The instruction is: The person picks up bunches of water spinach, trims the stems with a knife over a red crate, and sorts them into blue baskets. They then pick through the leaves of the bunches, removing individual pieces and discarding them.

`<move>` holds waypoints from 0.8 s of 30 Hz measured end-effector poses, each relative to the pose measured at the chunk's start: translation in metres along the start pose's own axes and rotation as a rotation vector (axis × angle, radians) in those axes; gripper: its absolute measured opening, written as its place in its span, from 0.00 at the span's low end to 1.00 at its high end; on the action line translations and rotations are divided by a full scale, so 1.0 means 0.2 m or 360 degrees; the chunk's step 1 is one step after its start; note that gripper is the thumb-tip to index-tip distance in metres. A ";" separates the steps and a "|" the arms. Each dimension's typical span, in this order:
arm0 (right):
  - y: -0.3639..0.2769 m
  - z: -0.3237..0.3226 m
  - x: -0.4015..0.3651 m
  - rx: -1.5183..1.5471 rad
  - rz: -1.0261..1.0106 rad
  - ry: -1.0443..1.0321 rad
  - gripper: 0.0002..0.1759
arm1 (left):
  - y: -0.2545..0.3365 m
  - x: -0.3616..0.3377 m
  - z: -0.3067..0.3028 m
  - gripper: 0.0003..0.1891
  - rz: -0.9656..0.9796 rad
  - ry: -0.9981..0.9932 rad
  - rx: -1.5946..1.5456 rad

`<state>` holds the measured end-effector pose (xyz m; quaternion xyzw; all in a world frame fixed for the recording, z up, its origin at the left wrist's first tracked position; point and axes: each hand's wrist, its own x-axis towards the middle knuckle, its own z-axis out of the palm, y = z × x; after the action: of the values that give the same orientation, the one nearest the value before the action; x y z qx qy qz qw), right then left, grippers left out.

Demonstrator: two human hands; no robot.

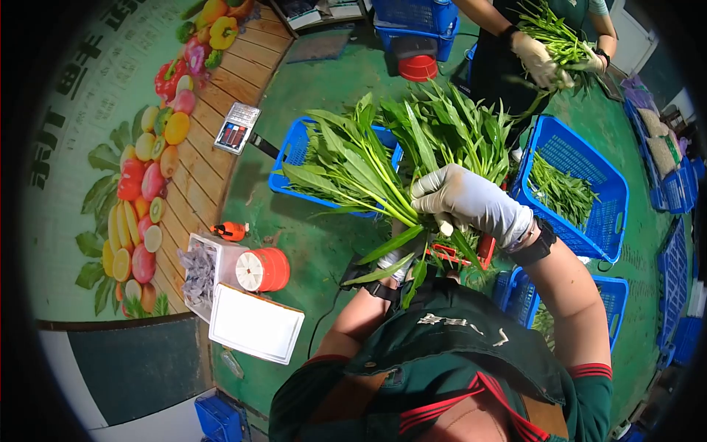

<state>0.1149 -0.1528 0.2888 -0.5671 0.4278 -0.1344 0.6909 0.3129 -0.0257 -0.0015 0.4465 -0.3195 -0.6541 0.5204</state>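
Observation:
My right hand (471, 202), in a white glove, is closed round the stems of leafy greens (361, 158) in front of my chest. Below the bunch is my left hand (400, 254), also gloved and largely covered by leaves and stems; its fingers are hidden. Just beyond, a blue basket (278, 182) holds more greens. A thick heap of long-leaved greens (456, 129) rises behind my right hand, over a red crate (486, 252) partly hidden under my hands.
A co-worker's gloved hands (541, 62) hold greens at the top right. Blue crates (615, 195) stand at the right. To the left are a scale display (236, 127), a red stool (274, 269), a white lid (255, 324) and a box of plastic bags (199, 276).

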 end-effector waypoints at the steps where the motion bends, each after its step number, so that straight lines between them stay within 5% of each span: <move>1: 0.00 0.01 0.00 0.0005 -0.0003 0.0010 0.05 | 0.01 -0.03 -0.03 0.22 -0.0003 0.0003 -0.0011; 6: 0.05 0.05 0.01 -0.0088 -0.0003 0.0068 0.06 | -0.05 -0.04 0.04 0.23 -0.0045 0.0009 -0.0076; 8: 0.14 0.08 0.07 -0.1116 -0.0960 0.0592 0.05 | -0.07 -0.04 0.06 0.23 -0.0067 0.0009 -0.0103; 9: 0.12 0.09 0.05 -0.1617 -0.1127 0.0782 0.04 | -0.05 -0.01 0.05 0.23 -0.0079 0.0010 -0.0116; 12: 0.09 0.09 0.02 -0.2221 -0.0959 0.0609 0.06 | -0.02 -0.03 -0.01 0.23 -0.0117 0.0006 -0.0150; 13: 0.11 0.08 0.03 -0.2444 -0.1130 0.0602 0.08 | 0.38 0.23 0.48 0.18 0.0865 -0.0111 0.1058; 16: 0.09 0.07 0.01 -0.2578 -0.1285 0.0566 0.08 | 0.41 0.29 0.47 0.22 0.1280 -0.0044 0.1188; 18: -0.04 0.02 -0.04 -0.2737 -0.1349 0.0738 0.08 | 0.27 0.31 0.34 0.16 0.0587 -0.0268 0.1113; 19: -0.12 0.00 -0.08 -0.2687 -0.1265 0.0886 0.07 | 0.26 0.27 0.31 0.15 0.1127 -0.0138 0.2138; 22: -0.25 -0.08 -0.21 -0.2369 -0.1132 0.1093 0.03 | 0.21 0.28 0.22 0.17 0.1502 -0.0096 0.2431; 23: -0.23 -0.10 -0.26 -0.2144 -0.1148 0.1169 0.03 | 0.33 0.23 0.28 0.19 0.0926 -0.0052 0.2001; 24: -0.19 -0.12 -0.30 -0.1924 -0.1244 0.1258 0.04 | 0.34 0.24 0.27 0.19 0.0929 -0.0045 0.2000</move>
<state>0.0729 -0.1411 0.3489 -0.8604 0.4096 -0.3015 -0.0322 0.2877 -0.0926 0.0678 0.5505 -0.7516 -0.1840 0.3134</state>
